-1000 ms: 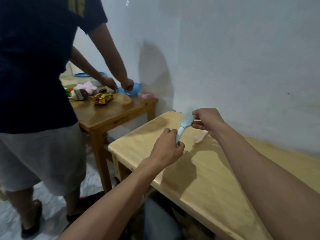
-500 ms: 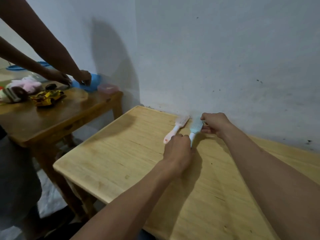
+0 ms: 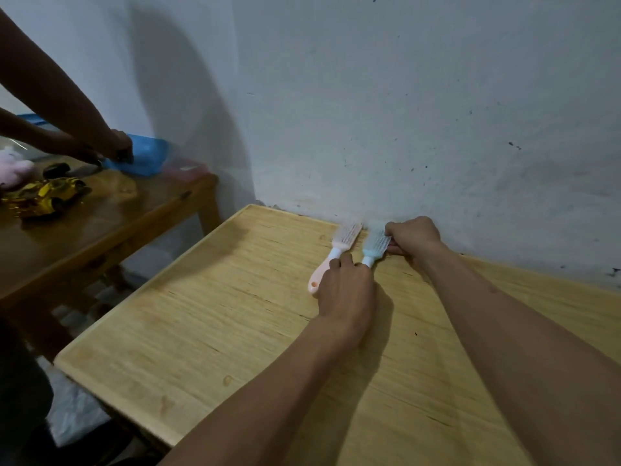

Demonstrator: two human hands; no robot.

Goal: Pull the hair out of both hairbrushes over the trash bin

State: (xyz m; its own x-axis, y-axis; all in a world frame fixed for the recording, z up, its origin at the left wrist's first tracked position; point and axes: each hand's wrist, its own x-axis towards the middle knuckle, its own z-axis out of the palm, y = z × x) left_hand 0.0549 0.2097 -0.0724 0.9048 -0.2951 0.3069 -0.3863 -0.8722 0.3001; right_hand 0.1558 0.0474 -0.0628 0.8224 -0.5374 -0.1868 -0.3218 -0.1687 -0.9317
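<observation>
Two hairbrushes lie side by side on the light wooden table (image 3: 201, 331) near the wall. The pink hairbrush (image 3: 336, 250) is on the left, bristles up, with its handle pointing toward me. Right of it the blue hairbrush (image 3: 374, 245) rests on the tabletop. My left hand (image 3: 347, 290) is closed over the blue brush's handle and hides most of it. My right hand (image 3: 415, 235) grips the right side of the blue brush's head. No trash bin is in view.
Another person's hands (image 3: 111, 148) work at a darker wooden table (image 3: 100, 230) on the left, which holds a blue container (image 3: 148, 159), a gold toy car (image 3: 47, 196) and a pink plush (image 3: 13, 169). The white wall (image 3: 403, 95) stands right behind the brushes.
The blue hairbrush, held in the air a second ago, has come down onto the table beside the pink one. My view has swung right, away from the other person.
</observation>
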